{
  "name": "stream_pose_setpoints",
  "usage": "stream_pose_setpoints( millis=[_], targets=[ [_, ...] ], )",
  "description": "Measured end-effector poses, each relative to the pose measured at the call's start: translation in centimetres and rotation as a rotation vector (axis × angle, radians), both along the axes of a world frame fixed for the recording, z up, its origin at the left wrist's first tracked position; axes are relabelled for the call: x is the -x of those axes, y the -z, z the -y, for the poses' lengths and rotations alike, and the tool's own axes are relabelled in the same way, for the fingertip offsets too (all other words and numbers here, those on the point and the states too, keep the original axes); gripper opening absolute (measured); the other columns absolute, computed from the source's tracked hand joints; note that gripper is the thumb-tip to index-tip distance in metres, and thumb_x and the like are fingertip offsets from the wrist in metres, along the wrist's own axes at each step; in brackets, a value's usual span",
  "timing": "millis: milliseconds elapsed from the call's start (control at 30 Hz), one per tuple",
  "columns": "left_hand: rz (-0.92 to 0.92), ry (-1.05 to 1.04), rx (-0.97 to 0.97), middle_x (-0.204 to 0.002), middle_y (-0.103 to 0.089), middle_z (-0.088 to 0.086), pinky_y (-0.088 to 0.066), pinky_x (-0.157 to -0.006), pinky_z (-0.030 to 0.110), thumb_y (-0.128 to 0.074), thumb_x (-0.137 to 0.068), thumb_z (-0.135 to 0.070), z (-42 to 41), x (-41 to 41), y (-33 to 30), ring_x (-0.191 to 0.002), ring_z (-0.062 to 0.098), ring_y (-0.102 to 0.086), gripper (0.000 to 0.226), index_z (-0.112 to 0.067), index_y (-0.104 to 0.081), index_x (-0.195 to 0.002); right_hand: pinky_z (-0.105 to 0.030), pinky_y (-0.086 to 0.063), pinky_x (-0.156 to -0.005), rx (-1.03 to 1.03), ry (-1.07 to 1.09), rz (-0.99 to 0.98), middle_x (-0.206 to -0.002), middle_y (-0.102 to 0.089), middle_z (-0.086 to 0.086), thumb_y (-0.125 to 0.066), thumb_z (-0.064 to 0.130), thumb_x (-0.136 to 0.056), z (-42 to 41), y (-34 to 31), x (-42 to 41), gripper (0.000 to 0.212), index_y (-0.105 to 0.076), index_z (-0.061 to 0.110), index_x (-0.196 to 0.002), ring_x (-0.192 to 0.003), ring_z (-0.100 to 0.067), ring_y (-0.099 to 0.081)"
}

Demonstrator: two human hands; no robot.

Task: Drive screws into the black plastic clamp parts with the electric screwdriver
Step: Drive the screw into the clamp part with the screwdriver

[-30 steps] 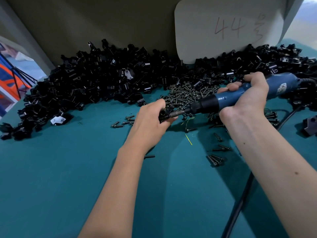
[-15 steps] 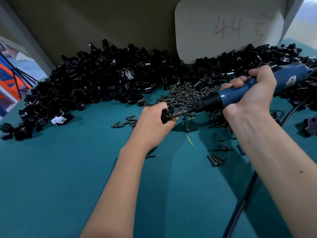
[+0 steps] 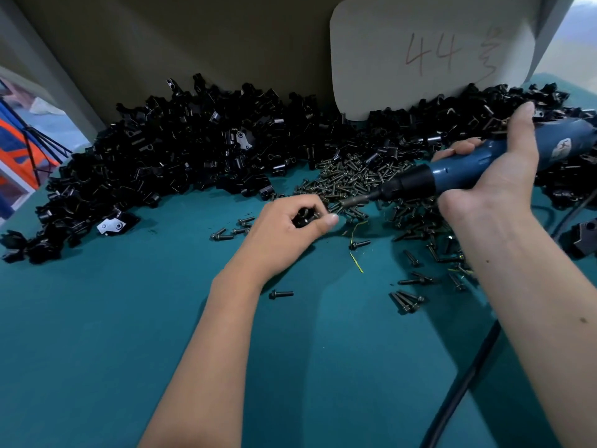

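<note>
Left hand (image 3: pixel 287 226) grips a clamp (image 3: pixel 305 218); right hand (image 3: pixel 494 176), at 3 o'clock, grips the screwdriver (image 3: pixel 458 169), just pulled off, so that screw is probably seated.

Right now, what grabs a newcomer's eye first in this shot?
The long heap of black clamp parts along the back wall, with a pile of screws in front of it. At centre, the left hand grips a small black part while the right hand holds the blue electric screwdriver, its bit pointing toward that part.
</note>
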State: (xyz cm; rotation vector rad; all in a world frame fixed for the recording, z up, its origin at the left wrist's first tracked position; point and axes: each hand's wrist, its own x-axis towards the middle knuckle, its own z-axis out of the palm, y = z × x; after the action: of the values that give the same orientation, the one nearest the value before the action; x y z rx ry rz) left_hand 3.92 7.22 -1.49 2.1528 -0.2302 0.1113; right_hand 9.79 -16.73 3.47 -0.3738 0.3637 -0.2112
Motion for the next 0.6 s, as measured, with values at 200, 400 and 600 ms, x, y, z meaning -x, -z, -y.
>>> stream_pose_setpoints(
  millis=[200, 400, 600],
  targets=[
    [-0.068, -0.246, 0.450, -0.081, -0.074, 0.001, -0.027, -0.040, 0.021, -0.064, -0.102, -0.040, -0.4, -0.4, 0.1, -0.044, 0.017, -0.040, 0.027, -0.016, -0.065, -0.090, -0.032, -0.054, -0.073, -0.005, -0.110, -0.014, -0.081, -0.062, -0.007, -0.056, 0.072, -0.093, -0.1, 0.0, -0.2, 0.065, -0.062, 0.009, -0.101, -0.065, -0.020, -0.058],
    [-0.105, -0.250, 0.531, -0.079, -0.073, -0.001, -0.028, -0.039, 0.020, -0.063, -0.101, -0.045, 0.1, -0.4, 0.2, -0.044, 0.013, -0.043, 0.028, -0.025, -0.068, -0.083, -0.053, -0.050, -0.105, 0.031, -0.308, 0.028, -0.131, -0.062, -0.018, -0.035, 0.057, -0.109, -1.5, 0.6, -0.3, 0.061, -0.054, 0.009, -0.140, -0.115, -0.034, -0.063],
    [-0.127, -0.250, 0.554, -0.078, -0.073, -0.001, -0.028, -0.039, 0.020, -0.063, -0.101, -0.046, 0.1, -0.5, 0.2, -0.044, 0.012, -0.043, 0.028, -0.026, -0.069, -0.083, -0.063, -0.046, -0.104, -0.036, -0.442, 0.061, -0.128, -0.062, -0.020, -0.062, 0.047, -0.101, -2.0, 1.1, -0.1, 0.050, -0.059, 0.008, -0.133, -0.117, -0.042, -0.061]
  ],
)
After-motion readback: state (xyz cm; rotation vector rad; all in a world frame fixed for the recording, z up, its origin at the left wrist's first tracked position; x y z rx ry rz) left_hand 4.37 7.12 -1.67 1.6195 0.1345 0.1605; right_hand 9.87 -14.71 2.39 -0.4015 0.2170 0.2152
